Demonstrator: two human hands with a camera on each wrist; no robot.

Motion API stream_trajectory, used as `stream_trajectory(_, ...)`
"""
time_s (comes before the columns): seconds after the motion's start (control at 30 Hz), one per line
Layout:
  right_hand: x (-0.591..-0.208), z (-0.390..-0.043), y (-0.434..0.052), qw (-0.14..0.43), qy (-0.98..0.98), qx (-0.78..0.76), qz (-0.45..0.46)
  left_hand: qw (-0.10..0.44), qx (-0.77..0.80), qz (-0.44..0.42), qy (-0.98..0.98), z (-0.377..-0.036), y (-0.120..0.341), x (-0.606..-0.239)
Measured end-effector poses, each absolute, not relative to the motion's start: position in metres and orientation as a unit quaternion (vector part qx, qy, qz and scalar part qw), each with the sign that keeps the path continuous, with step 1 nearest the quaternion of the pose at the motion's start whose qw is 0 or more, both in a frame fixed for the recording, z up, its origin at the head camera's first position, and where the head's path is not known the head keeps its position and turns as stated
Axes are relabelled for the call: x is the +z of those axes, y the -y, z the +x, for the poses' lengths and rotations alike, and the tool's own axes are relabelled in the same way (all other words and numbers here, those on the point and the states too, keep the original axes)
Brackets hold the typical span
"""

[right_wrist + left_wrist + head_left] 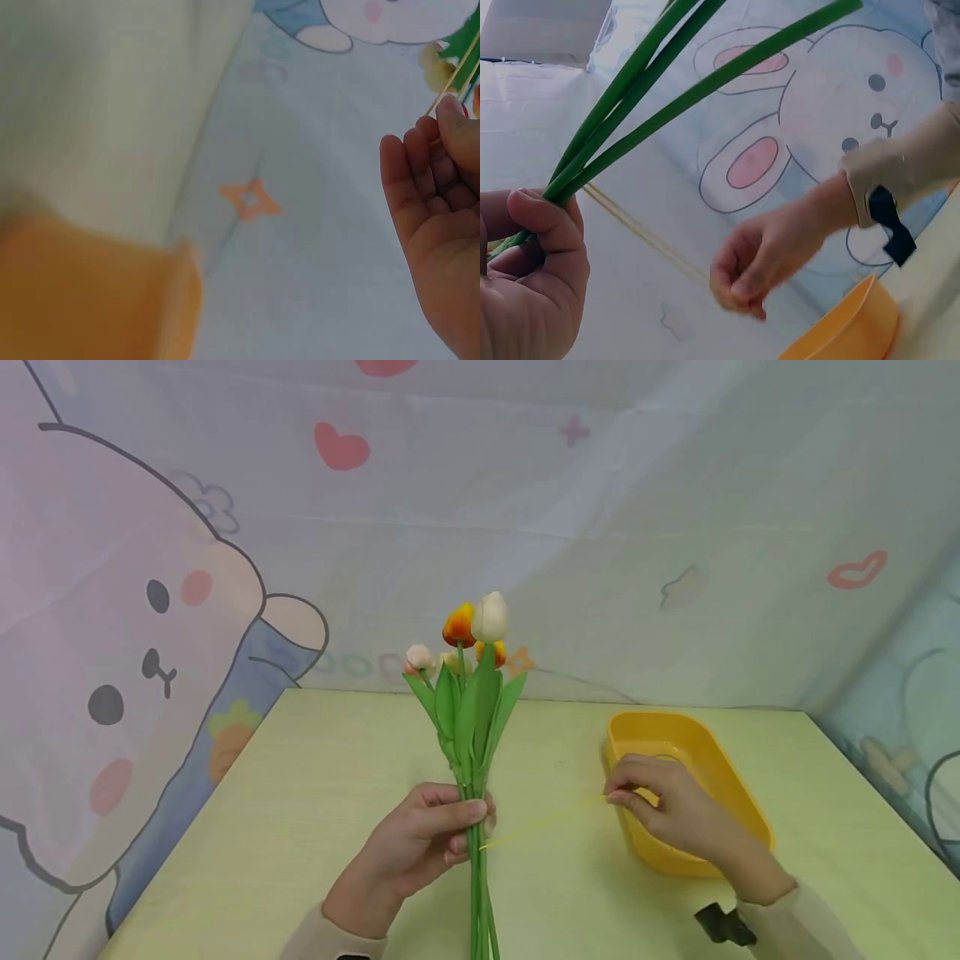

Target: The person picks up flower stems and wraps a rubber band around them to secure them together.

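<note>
My left hand [423,839] grips a bunch of artificial tulips [468,727] by the stems, thumb across the front. The blooms are white, orange-yellow and pale pink, pointing up and away, above broad green leaves. Below the thumb, a thin yellow rubber band [543,822] runs from the stems to my right hand [678,814], which pinches its other end between thumb and fingers. In the left wrist view the band shows as two taut strands beside the bare green stems [637,105]. The right wrist view has the right hand [442,217] at its edge, holding the band.
A yellow plastic basin [738,793] stands on the right of the pale table [337,760], partly beneath my right hand and forearm. Something thin and looped lies inside it. A cartoon-printed cloth [487,485] hangs behind the table and at its sides.
</note>
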State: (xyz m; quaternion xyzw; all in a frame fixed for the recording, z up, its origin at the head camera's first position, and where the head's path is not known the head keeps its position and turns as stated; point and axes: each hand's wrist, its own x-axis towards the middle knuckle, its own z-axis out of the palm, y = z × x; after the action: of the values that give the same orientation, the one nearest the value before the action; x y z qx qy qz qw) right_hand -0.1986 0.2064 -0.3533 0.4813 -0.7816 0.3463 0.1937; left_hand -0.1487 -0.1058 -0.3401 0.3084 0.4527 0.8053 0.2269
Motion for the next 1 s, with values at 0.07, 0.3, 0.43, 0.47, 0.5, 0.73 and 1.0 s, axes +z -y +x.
stream_trajectory(0.07,-0.372,-0.199,-0.190,0.147,0.784,0.396,0.454,0.222,0.819,0.300,-0.437,-0.146,0.103,-0.339)
stream_trajectory(0.3,-0.422,-0.179,-0.124,-0.067,0.764,0.558,0.318,0.101,0.892,0.101,-0.429,-0.144,0.095,-0.333)
stream_trajectory(0.43,-0.431,-0.155,-0.090,-0.173,0.673,0.659,0.289,-0.011,0.902,-0.011,-0.431,-0.150,0.091,-0.335)
stream_trajectory(0.47,-0.430,-0.148,-0.083,-0.191,0.651,0.679,0.279,-0.036,0.901,-0.023,-0.431,-0.151,0.091,-0.335)
stream_trajectory(0.5,-0.428,-0.142,-0.077,-0.206,0.629,0.699,0.271,-0.060,0.898,-0.028,-0.436,-0.153,0.091,-0.337)
stream_trajectory(0.73,-0.400,-0.114,-0.069,-0.113,0.621,0.693,0.349,-0.212,0.811,0.013,-0.545,-0.168,0.090,-0.359)
stream_trajectory(1.0,-0.319,-0.118,-0.100,0.284,0.649,0.421,0.566,-0.248,0.702,0.107,-0.659,-0.176,0.091,-0.377)
